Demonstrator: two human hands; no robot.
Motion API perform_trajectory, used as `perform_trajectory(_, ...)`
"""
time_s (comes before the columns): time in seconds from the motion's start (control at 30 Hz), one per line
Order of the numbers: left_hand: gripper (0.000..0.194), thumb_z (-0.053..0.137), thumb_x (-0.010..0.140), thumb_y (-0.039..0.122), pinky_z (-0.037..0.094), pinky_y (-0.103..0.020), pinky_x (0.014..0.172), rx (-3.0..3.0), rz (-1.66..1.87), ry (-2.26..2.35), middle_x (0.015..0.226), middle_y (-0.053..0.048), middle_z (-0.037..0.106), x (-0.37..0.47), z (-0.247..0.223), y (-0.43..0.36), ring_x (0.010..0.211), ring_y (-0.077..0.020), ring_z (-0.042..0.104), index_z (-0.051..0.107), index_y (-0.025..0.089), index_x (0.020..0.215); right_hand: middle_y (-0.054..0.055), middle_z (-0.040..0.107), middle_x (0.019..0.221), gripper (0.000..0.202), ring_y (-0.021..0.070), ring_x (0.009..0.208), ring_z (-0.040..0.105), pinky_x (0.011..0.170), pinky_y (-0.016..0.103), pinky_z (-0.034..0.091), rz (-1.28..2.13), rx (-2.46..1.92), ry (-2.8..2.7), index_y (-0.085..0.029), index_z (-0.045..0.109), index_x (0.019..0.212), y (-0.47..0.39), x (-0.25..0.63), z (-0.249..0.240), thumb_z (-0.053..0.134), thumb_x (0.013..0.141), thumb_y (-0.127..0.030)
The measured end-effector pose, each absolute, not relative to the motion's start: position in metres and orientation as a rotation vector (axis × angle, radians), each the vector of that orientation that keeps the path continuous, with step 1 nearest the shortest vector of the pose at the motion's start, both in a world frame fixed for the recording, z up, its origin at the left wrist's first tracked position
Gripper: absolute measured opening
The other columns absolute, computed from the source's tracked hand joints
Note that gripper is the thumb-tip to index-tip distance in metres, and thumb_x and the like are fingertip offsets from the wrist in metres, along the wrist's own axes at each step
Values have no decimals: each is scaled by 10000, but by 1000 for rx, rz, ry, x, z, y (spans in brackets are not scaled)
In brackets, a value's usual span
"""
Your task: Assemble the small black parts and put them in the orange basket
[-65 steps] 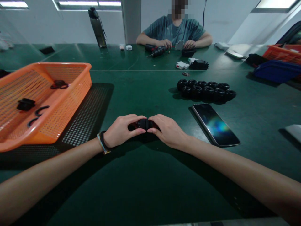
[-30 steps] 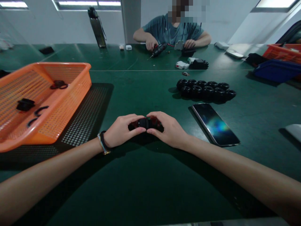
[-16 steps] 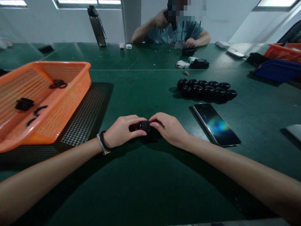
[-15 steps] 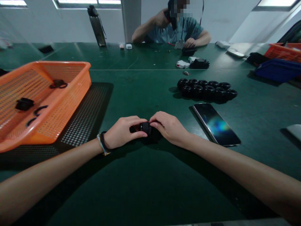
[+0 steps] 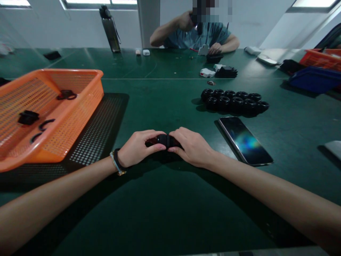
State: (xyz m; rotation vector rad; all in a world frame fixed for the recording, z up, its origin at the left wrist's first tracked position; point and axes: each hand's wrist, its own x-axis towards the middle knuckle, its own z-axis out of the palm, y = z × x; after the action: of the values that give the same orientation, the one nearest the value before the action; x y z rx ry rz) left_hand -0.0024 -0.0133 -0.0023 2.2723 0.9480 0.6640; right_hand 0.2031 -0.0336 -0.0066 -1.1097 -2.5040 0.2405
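Between my two hands, just above the green table [image 5: 165, 199], is a small, rounded black part [image 5: 162, 139]. My left hand [image 5: 138, 147] pinches it from the left with thumb and fingers. From the other side my right hand [image 5: 190, 145] grips its right end, where a dark ring-like edge shows between the fingertips. The palms and curled fingers hide much of the part. Farther back on the right, several glossy black round parts with hollow tops [image 5: 237, 103] stand in two rows.
At left stands an orange basket [image 5: 82, 121] holding a few black pieces. A phone [image 5: 245, 140] lies right of my right hand. Across the table sits a person [image 5: 197, 35] holding a dark tool. A bottle [image 5: 109, 32] stands at the back; a blue bin [image 5: 315, 80] is far right.
My right hand's fingers have shifted from a fingertip pinch to a wider grip around the right end of the black part. My left hand stays nearly in place.
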Motion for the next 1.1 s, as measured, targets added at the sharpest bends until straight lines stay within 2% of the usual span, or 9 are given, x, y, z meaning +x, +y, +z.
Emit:
perform_trajectory(0.3,361,530,871,411,485,-228,693,2366,702,882,875,-49,678,-2,-1,-15,750,-144,627,651,127,1058,99,607,809,331,177,704,503,617,292,399,274,-1022,-2462,-99,568,935,-34,204,-11,419,932,-395)
perform_trajectory(0.6,385,529,882,437,495,-225,712,2430,758,839,908,-65,682,-3,-2,-17,774,-142,635,640,114,1061,59,580,773,200,150,663,467,596,266,350,484,-1131,-2429,-133,518,843,-36,200,-7,455,906,-312)
perform_trajectory(1.1,389,512,885,466,500,-248,746,2484,750,851,942,-67,683,-4,-1,-19,825,-156,637,628,146,1073,33,565,750,188,130,628,465,577,247,322,734,-1236,-2365,-147,497,833,-39,197,2,432,915,-302)
